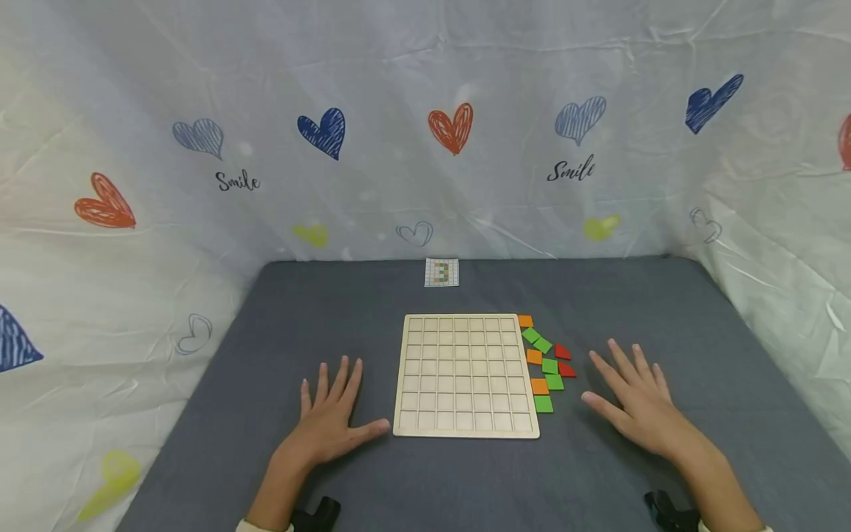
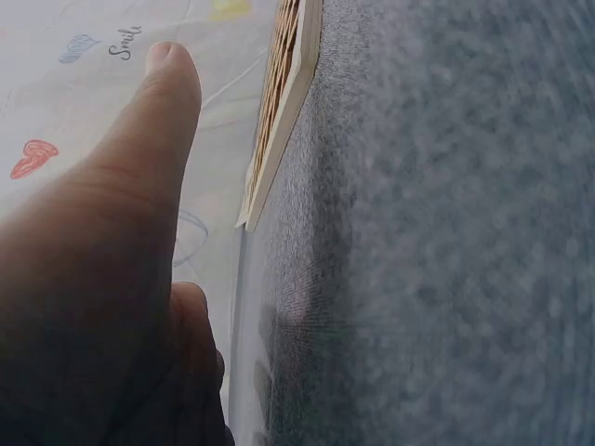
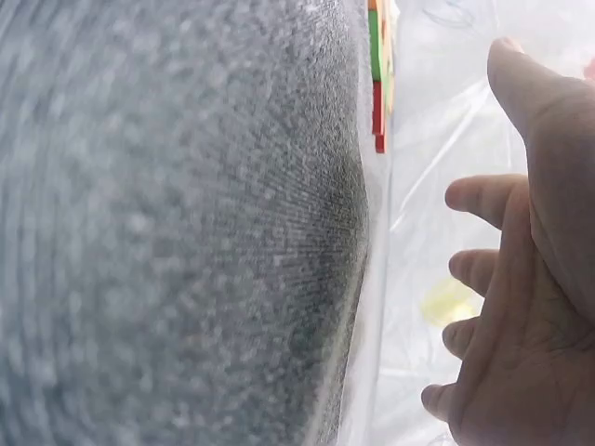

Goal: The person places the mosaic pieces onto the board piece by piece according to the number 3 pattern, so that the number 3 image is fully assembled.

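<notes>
A pale wooden grid board (image 1: 463,377) lies flat on the grey cloth in the head view, its square cells bare. Along its right edge are several loose tiles: orange squares (image 1: 540,386), green squares (image 1: 544,404) and red pieces (image 1: 566,369) with a slanted or curved side. My left hand (image 1: 330,425) is spread just left of the board, thumb tip close to its lower left corner. To the right of the tiles, my right hand (image 1: 637,403) has its fingers spread and holds nothing. In the left wrist view the board's edge (image 2: 284,121) shows beyond the thumb.
A small card (image 1: 442,273) with a coloured grid pattern lies at the table's back edge, behind the board. A white curtain (image 1: 385,185) printed with hearts and "Smile" hangs behind and beside the grey table (image 1: 319,303).
</notes>
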Tool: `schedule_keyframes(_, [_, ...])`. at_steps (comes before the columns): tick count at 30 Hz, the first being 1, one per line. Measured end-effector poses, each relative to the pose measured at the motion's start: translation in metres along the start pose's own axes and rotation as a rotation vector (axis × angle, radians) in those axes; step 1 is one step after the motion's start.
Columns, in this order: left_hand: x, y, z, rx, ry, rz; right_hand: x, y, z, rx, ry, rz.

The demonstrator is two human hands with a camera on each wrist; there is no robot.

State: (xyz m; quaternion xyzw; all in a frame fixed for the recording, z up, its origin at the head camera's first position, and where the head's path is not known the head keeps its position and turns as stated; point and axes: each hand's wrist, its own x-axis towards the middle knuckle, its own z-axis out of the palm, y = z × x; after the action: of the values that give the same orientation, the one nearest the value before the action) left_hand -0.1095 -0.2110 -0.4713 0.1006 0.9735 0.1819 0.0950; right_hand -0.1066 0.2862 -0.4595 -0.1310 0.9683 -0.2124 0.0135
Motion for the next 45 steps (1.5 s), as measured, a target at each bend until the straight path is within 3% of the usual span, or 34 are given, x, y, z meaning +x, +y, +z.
schedule_keyframes(4, [0.001,0.001,0.0,-0.014,-0.006,0.006,0.004,0.0,0.001,-0.003,0.01,-0.024])
schedule_keyframes(14, [0.007,0.005,0.008,0.003,-0.054,-0.004,0.022,-0.006,0.008,-0.04,0.077,-0.174])
schedule_keyframes(26, [0.018,0.024,0.019,0.056,-0.065,0.07,0.051,-0.025,0.014,-0.092,0.155,-0.322])
schedule_keyframes(34, [0.024,0.036,0.02,0.047,-0.096,0.117,0.066,-0.034,0.019,-0.11,0.127,-0.316])
schedule_keyframes(45, [0.026,0.037,0.021,0.078,-0.103,0.121,0.08,-0.041,0.025,-0.145,0.139,-0.364])
